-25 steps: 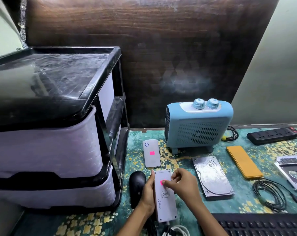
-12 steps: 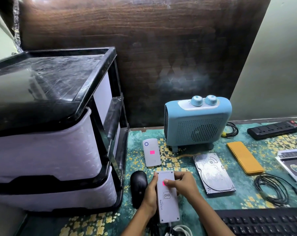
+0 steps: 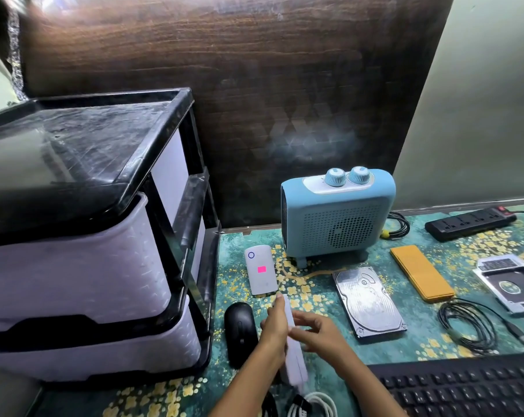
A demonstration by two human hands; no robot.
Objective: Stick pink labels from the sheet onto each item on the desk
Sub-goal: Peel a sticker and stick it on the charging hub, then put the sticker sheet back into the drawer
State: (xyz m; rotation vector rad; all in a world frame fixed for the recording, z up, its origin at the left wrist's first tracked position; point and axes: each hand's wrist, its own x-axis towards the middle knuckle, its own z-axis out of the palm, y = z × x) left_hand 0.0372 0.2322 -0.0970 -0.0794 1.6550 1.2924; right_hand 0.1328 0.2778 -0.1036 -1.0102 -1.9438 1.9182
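Note:
A white rectangular adapter (image 3: pixel 293 359) stands tipped on its long edge near the desk's front, so its labelled face is hidden. My left hand (image 3: pixel 274 325) grips its left side. My right hand (image 3: pixel 316 331) holds its right side with fingers curled around it. Behind them lies a small white device (image 3: pixel 260 269) bearing a pink label (image 3: pixel 262 269). A black mouse (image 3: pixel 240 332) rests just left of my left hand. The label sheet is not in view.
A blue fan heater (image 3: pixel 337 218) stands at the back. A hard drive (image 3: pixel 369 302), an orange case (image 3: pixel 421 272), a drive caddy (image 3: pixel 511 282), a coiled black cable (image 3: pixel 471 326), a power strip (image 3: pixel 469 222) and a keyboard (image 3: pixel 465 389) lie to the right. A black-and-white drawer unit (image 3: pixel 89 236) fills the left.
The adapter lay flat with my right finger pressing a pink label on it. Both hands have since turned it up onto its edge, hiding the label.

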